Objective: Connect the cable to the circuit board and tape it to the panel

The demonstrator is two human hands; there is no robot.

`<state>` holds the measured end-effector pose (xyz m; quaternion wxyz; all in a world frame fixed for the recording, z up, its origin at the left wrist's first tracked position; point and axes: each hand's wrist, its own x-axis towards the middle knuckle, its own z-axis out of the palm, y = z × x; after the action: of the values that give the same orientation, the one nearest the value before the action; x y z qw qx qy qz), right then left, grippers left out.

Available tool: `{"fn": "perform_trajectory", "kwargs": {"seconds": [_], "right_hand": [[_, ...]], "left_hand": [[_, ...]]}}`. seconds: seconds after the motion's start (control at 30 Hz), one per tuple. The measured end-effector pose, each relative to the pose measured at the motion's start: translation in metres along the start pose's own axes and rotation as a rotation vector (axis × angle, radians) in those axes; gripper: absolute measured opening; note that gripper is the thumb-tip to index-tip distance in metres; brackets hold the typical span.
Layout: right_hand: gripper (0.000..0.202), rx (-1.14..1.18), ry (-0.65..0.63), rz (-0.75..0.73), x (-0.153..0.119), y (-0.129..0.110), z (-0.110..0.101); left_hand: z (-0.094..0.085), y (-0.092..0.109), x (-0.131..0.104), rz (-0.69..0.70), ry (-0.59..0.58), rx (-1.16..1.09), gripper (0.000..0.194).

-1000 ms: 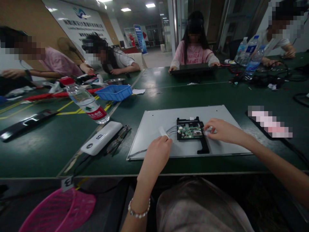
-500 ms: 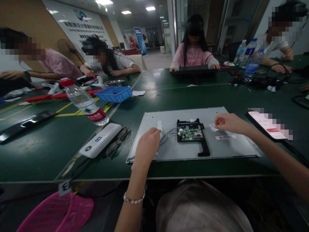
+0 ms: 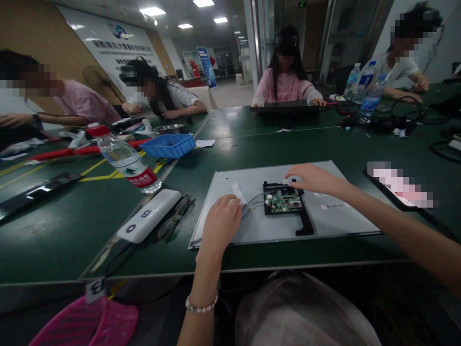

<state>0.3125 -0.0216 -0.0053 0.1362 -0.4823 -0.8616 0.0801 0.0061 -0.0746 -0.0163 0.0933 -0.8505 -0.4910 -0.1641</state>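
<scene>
A grey flat panel [image 3: 223,192] lies on the table before me, with a green circuit board [image 3: 284,203] in a black bracket [image 3: 307,226] at its middle. My left hand [image 3: 221,221] rests on the panel's left part, fingers curled closed at the lower end of a white tape strip [image 3: 236,190]. Thin grey cables [image 3: 256,198] run from beside those fingers to the board. My right hand [image 3: 317,179] reaches over the bracket's top edge, thumb and forefinger slightly apart around a small white tab [image 3: 286,181]. Under the right wrist, a white label [image 3: 320,194] shows partly.
A white power bank [image 3: 149,216], glasses [image 3: 175,218] and a leaning water bottle [image 3: 126,161] stand left; a phone [image 3: 399,187] lies right. Farther off are a blue tray [image 3: 171,146] and several people. A pink basket [image 3: 84,322] is below the table edge.
My right hand has moved left, from a pinched white piece on the panel's right part to the bracket's top. The strip by my left fingers now slants more.
</scene>
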Motion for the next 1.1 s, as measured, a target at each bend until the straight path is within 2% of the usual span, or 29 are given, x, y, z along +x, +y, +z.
{"fn": "perform_trajectory", "kwargs": {"seconds": [0.2, 0.33, 0.47, 0.63, 0.8, 0.87, 0.93, 1.03, 1.1], "right_hand": [[0.021, -0.063, -0.024, 0.038, 0.018, -0.006, 0.013], [0.023, -0.047, 0.050, 0.066, 0.012, -0.005, 0.000], [0.028, -0.066, 0.136, 0.117, -0.005, 0.009, -0.011], [0.031, -0.002, -0.006, 0.117, -0.029, 0.038, 0.002], [0.037, 0.127, -0.011, 0.134, -0.038, 0.051, 0.000], [0.040, 0.184, -0.012, 0.141, -0.039, 0.046, -0.007], [0.049, 0.223, -0.011, 0.121, -0.040, 0.036, -0.012], [0.075, 0.247, -0.044, 0.018, -0.042, 0.018, -0.012], [0.092, 0.268, -0.097, -0.048, -0.044, 0.008, -0.009]], "left_hand": [[0.001, -0.007, -0.004, 0.004, 0.055, -0.152, 0.022], [-0.001, -0.006, -0.005, -0.045, 0.122, -0.228, 0.022], [-0.005, -0.004, -0.005, -0.061, 0.118, -0.258, 0.023], [-0.006, 0.000, -0.004, -0.068, 0.093, -0.277, 0.029], [-0.008, 0.003, -0.001, -0.064, 0.071, -0.382, 0.036], [-0.018, 0.005, 0.005, -0.027, 0.022, -0.483, 0.043], [-0.032, 0.006, 0.018, 0.058, -0.076, -0.553, 0.055], [-0.049, 0.007, 0.049, 0.266, -0.298, -0.530, 0.080], [-0.049, 0.008, 0.073, 0.396, -0.455, -0.509, 0.096]]}}
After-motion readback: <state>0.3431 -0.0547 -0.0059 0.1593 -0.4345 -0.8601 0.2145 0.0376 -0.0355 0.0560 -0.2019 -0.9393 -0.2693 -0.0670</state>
